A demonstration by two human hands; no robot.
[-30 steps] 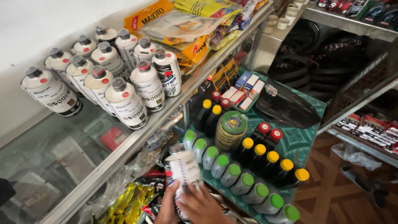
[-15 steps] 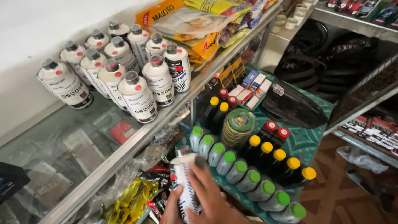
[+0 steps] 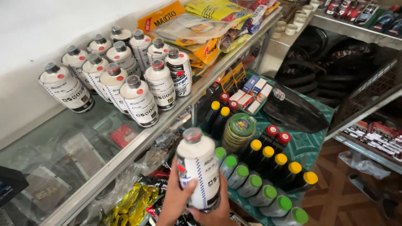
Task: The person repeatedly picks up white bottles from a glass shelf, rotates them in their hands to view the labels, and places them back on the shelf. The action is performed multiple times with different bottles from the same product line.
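A white bottle with a grey cap and a red dot is held upright, low in the middle of the head view. My left hand wraps it from the left, thumb across the label. My right hand supports its base from below and the right. Just right of it stands a row of grey bottles with green caps on a green-covered table. Up left, several matching white bottles stand grouped on a glass counter top.
Black bottles with yellow caps and red caps stand behind the green-capped row. Beside them are a stack of tape rolls and small boxes. Yellow packets lie further along the counter, and tyres fill a rack at right.
The white bottle has come up from low near the packets to above the green-capped row. It is larger in view, and the view has shifted slightly.
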